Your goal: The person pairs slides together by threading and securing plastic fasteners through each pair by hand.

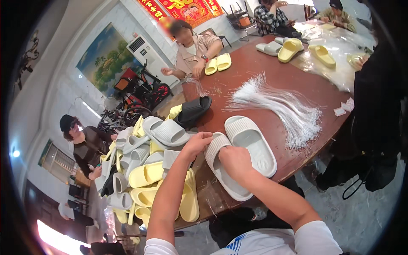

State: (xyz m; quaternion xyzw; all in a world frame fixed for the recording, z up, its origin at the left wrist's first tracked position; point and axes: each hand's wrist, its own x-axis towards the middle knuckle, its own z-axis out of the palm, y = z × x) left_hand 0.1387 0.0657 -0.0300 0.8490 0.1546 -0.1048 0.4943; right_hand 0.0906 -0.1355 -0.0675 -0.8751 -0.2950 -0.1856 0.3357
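Observation:
A pair of light grey slide slippers lies side by side at the table's near edge. My left hand (197, 143) pinches the strap edge of the left grey slipper (231, 187) at its outer side. Curled, my right hand (235, 162) reaches into that slipper's foot opening, and its fingertips are hidden under the strap. The right grey slipper (261, 155) rests against it, with no hand on it. Beyond the pair, a bundle of thin white plastic strands (284, 106) is spread on the table.
A heap of grey, yellow and black slippers (146, 174) is piled left of my arm on the brown table (229, 95). Across it a person (193, 49) sits by a yellow pair (218, 63). More slippers (290, 49) and plastic film (340, 76) lie far right; a dark-clothed person (376, 102) stands there.

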